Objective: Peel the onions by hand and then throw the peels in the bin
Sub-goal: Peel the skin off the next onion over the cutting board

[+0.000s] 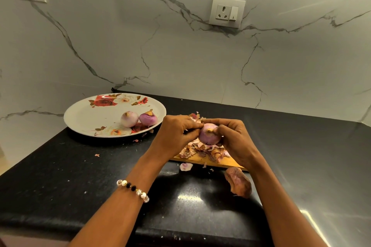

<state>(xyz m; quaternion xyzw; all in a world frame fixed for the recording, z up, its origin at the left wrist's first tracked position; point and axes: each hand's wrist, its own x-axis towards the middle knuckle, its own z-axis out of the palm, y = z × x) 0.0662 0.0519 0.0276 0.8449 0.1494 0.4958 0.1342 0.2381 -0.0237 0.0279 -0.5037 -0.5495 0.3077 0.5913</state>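
Observation:
Both my hands hold one pale purple onion [207, 135] above a wooden board [202, 159]. My left hand [176, 133] pinches skin at the onion's upper left side. My right hand [233, 136] curls round its right side, thumb by the root end. Under them, a heap of dry peels [200, 151] covers the board. Two peeled onions [129, 119] [148, 118] sit side by side on a floral plate [88, 118] to the left.
The black counter [80, 176] is strewn with peel scraps. A large brown peel [239, 184] and a small pink piece [185, 166] lie in front of the board. Marble wall with a socket [226, 12] stands behind. No bin is in view.

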